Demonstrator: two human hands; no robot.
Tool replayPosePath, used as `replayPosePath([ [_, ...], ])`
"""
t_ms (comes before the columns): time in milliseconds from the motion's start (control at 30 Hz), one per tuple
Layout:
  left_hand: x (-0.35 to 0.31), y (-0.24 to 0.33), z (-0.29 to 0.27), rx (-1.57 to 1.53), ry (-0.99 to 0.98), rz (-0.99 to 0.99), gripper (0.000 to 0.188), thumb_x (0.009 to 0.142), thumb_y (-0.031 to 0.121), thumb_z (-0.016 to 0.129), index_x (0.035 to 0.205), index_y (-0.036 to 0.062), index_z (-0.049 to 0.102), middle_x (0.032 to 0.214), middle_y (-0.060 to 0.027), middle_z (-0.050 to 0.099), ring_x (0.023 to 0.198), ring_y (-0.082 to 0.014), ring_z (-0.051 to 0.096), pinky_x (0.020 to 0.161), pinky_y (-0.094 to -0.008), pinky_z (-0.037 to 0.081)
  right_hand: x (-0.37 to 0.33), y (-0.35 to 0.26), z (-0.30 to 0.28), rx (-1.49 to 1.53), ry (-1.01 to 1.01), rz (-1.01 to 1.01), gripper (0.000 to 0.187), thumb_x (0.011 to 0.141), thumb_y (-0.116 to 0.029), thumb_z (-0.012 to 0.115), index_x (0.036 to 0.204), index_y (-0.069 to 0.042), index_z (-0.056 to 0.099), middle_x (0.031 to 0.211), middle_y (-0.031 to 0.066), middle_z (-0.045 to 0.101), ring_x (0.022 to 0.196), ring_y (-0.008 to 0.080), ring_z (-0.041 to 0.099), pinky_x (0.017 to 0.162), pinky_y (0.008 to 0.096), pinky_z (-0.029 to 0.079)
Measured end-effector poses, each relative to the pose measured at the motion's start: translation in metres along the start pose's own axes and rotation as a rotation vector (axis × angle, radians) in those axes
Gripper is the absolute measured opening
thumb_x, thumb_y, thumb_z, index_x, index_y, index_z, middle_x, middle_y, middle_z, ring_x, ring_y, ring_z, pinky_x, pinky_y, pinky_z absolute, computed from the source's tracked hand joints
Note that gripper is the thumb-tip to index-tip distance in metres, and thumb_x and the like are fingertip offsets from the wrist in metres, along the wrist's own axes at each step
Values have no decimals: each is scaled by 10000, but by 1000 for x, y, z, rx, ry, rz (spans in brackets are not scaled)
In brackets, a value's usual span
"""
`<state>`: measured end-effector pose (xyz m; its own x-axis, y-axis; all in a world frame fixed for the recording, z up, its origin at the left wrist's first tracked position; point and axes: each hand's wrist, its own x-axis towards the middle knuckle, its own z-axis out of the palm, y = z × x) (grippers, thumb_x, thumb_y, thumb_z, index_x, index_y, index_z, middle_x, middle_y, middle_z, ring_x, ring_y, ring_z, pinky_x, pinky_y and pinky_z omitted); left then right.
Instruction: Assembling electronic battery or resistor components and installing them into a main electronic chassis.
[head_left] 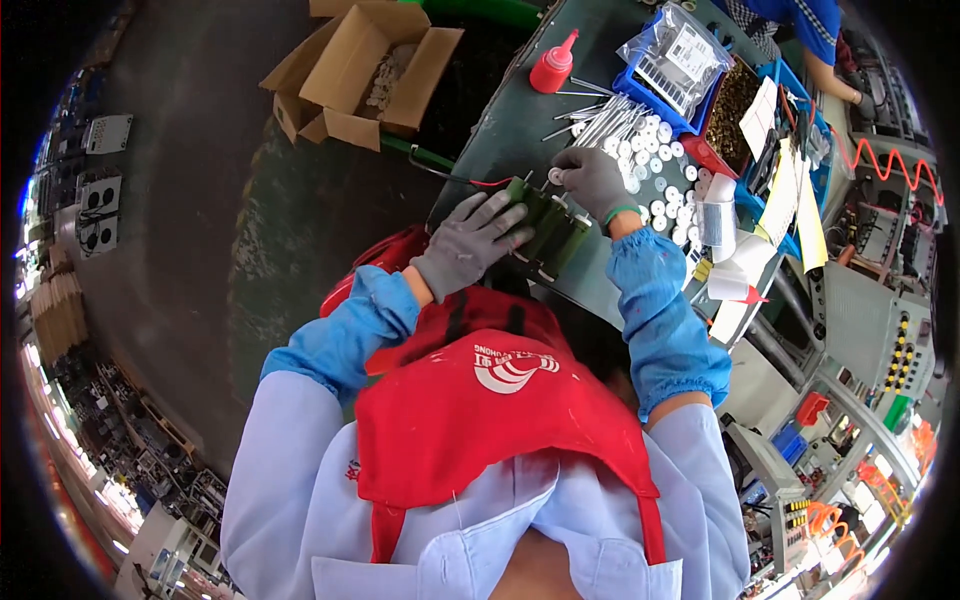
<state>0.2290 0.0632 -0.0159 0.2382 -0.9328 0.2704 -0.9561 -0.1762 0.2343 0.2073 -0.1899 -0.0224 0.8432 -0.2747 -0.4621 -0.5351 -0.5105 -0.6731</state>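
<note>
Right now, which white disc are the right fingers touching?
The disc against the right hand, near the green assembly; loose discs lie farther right on the table.

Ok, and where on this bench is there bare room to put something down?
Bare tabletop shows between the red bottle and the green assembly under the left hand, and between that assembly and the right sleeve. It's crowded around and beyond the right hand: metal rods, white discs, then bins.
</note>
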Motion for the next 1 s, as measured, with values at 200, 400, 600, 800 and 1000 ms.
replayPosePath([
  [200, -6, -9, 17, -21, 73, 18, 354, 769, 211, 641, 1122, 207, 667, 1302, -32, 544, 1320, -263, 420, 1072, -427, 367, -3, -13, 3, 16, -3, -51, 213, 809, -179, 704, 969, -38, 708, 758, 107, 695, 666, 183, 667, 661, 329, 534],
  [400, -2, -3, 11, -149, 52, -82, 358, 754, 217, 648, 1111, 210, 676, 1299, -27, 556, 1311, -262, 434, 1055, -427, 375, -18, -21, 6, 62, 9, -50, 174, 829, -196, 678, 945, -72, 717, 776, 134, 701, 701, 239, 681, 675, 344, 531],
  [600, 0, 1, 9, -184, 70, -125, 360, 732, 205, 664, 1091, 213, 690, 1297, -30, 559, 1315, -263, 435, 1038, -431, 388, -34, -16, 20, -216, 248, -347, 176, 832, -151, 645, 976, -58, 685, 883, 135, 683, 762, 302, 664, 682, 390, 523],
  [800, 1, 1, 11, -188, 62, -125, 376, 711, 185, 673, 1087, 200, 692, 1301, -33, 558, 1318, -273, 434, 1025, -433, 399, -45, -22, 30, -518, 328, -473, 218, 783, -97, 609, 997, -98, 651, 922, 140, 628, 787, 367, 626, 692, 467, 522],
  [1000, 3, 2, 11, -190, 71, -114, 376, 705, 181, 686, 1080, 197, 688, 1269, -34, 567, 1306, -278, 440, 1020, -442, 404, -33, -19, 22, -259, 243, -291, 198, 819, -132, 612, 990, -53, 672, 855, 155, 674, 766, 328, 659, 685, 414, 527],
])
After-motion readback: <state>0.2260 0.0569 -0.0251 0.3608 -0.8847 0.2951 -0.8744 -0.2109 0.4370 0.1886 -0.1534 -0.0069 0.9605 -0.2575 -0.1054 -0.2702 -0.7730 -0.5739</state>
